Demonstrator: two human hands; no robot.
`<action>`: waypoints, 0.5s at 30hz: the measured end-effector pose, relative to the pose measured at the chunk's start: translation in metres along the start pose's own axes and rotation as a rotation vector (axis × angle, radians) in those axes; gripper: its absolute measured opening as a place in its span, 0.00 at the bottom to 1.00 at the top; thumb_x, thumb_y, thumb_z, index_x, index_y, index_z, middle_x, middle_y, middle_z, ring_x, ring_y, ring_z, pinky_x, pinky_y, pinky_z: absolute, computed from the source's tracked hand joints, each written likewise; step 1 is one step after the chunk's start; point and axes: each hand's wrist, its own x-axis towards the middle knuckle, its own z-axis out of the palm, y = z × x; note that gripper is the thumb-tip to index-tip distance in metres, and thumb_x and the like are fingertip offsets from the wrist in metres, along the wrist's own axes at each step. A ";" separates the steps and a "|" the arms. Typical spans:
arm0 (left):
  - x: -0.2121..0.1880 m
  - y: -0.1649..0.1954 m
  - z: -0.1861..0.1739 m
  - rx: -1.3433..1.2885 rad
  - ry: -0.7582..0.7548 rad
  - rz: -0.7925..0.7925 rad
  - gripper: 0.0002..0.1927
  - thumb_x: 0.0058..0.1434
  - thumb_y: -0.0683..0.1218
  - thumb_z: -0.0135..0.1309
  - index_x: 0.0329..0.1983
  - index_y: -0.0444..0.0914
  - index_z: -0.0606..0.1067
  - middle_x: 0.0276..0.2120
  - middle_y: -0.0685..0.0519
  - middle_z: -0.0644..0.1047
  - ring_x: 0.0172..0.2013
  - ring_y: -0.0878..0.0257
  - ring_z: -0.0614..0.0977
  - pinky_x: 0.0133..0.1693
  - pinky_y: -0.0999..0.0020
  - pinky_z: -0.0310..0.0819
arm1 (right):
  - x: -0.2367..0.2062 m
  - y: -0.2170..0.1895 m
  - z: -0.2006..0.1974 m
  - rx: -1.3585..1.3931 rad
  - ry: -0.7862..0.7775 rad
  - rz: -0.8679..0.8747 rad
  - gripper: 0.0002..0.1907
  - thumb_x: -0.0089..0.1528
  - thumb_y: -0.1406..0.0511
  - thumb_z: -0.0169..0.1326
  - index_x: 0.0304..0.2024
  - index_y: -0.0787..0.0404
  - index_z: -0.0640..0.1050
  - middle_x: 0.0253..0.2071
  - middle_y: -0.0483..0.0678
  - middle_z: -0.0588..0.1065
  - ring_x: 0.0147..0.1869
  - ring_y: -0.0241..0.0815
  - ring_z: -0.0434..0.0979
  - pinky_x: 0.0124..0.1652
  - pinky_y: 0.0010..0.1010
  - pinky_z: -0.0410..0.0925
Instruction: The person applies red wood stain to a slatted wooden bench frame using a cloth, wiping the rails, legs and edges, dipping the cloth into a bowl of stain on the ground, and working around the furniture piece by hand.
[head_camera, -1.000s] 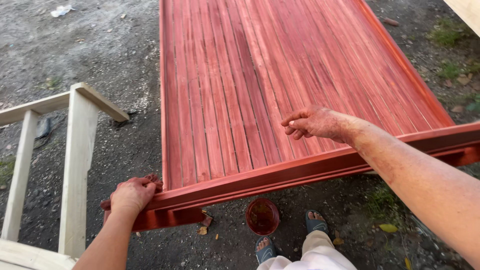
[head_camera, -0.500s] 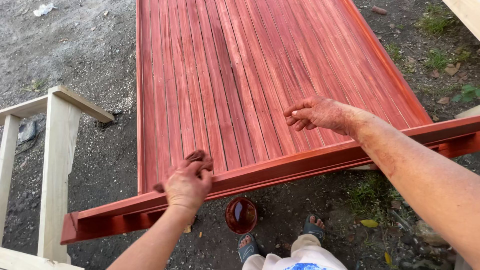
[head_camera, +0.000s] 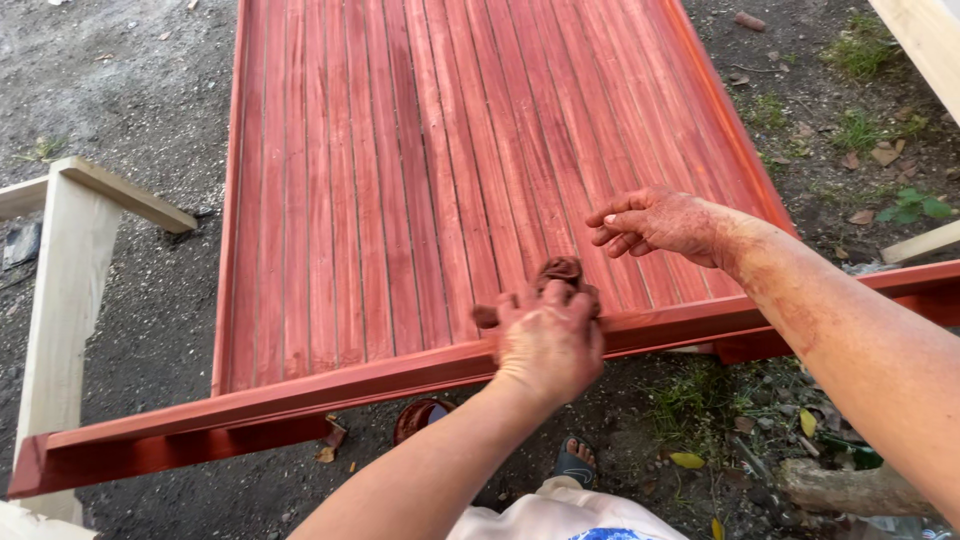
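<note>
A large slatted wooden panel (head_camera: 420, 170), stained red, lies flat before me with a raised red rail (head_camera: 300, 395) along its near edge. My left hand (head_camera: 548, 338) grips a stained brown rag (head_camera: 560, 272) and presses it on the near rail around the panel's middle. My right hand (head_camera: 655, 222), smeared with red stain, rests with loose spread fingers on the slats to the right of the rag and holds nothing.
A small round container of red stain (head_camera: 420, 418) sits on the ground under the rail, near my sandalled foot (head_camera: 577, 462). An unpainted pale wooden frame (head_camera: 75, 260) stands at the left. Gravel, weeds, dry leaves and a pale plank (head_camera: 925, 40) lie at the right.
My left hand slid the rag along the near rail from the left corner toward the middle. My right hand stayed on the slats.
</note>
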 end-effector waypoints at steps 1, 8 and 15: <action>0.010 0.015 0.004 0.014 -0.017 0.042 0.17 0.61 0.54 0.49 0.48 0.42 0.77 0.51 0.41 0.74 0.54 0.39 0.72 0.54 0.35 0.61 | -0.001 0.007 -0.010 0.018 0.011 0.007 0.20 0.68 0.60 0.47 0.59 0.59 0.78 0.49 0.44 0.81 0.46 0.36 0.80 0.46 0.32 0.71; 0.069 0.104 0.038 0.111 -0.085 0.243 0.23 0.62 0.53 0.48 0.57 0.38 0.74 0.54 0.40 0.73 0.52 0.38 0.73 0.49 0.34 0.64 | -0.011 0.048 -0.066 0.103 0.043 0.016 0.20 0.68 0.61 0.48 0.59 0.61 0.78 0.48 0.46 0.81 0.45 0.36 0.79 0.47 0.32 0.72; 0.116 0.169 0.060 0.056 -0.214 0.371 0.23 0.64 0.53 0.48 0.59 0.38 0.72 0.57 0.38 0.70 0.56 0.34 0.71 0.51 0.28 0.63 | -0.010 0.068 -0.106 0.159 0.109 0.079 0.20 0.68 0.60 0.46 0.59 0.60 0.78 0.49 0.47 0.81 0.45 0.36 0.79 0.47 0.33 0.71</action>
